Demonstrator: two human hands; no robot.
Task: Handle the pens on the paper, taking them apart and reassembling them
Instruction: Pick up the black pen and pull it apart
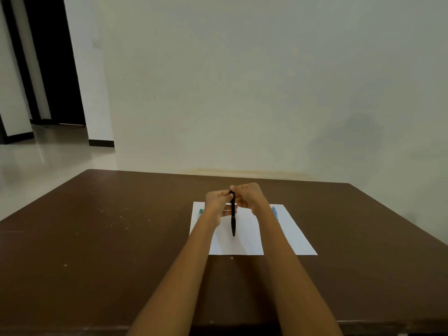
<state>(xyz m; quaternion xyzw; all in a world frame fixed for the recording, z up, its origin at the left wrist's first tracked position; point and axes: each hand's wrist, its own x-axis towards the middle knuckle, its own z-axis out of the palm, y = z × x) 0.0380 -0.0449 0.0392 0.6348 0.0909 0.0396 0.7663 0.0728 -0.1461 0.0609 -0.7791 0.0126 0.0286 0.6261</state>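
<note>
Two bare forearms reach from the near edge over a brown table [97,226] toward one white sheet of paper [291,236] lying in the middle of it. Three pens can be counted. One black pen [233,221] is held up above the paper, roughly upright, its top end caught between both hands and its pointed lower end hanging free just over the sheet's centre. The left hand [217,202] pinches the pen's top from the left with its fingertips pressed together on it; the right hand [248,197] closes on the same top end from the right, fingers curled and pressed against the pen. The two hands meet at that point, touching or nearly so (the exact finger placement is too small to make out).

The other two pens lie on the paper. One green pen [200,212] sits near the sheet's far left corner, mostly hidden behind the left wrist. One blue pen [274,212] sits toward the far right side, partly hidden behind the right wrist. Both are well apart from the black pen.

Pale specks dot the table's left half, and one small pale speck lies just off the near edge of the paper. Beyond the table stands a plain pale wall [266,81], with a dark doorway [51,69] at far left
</note>
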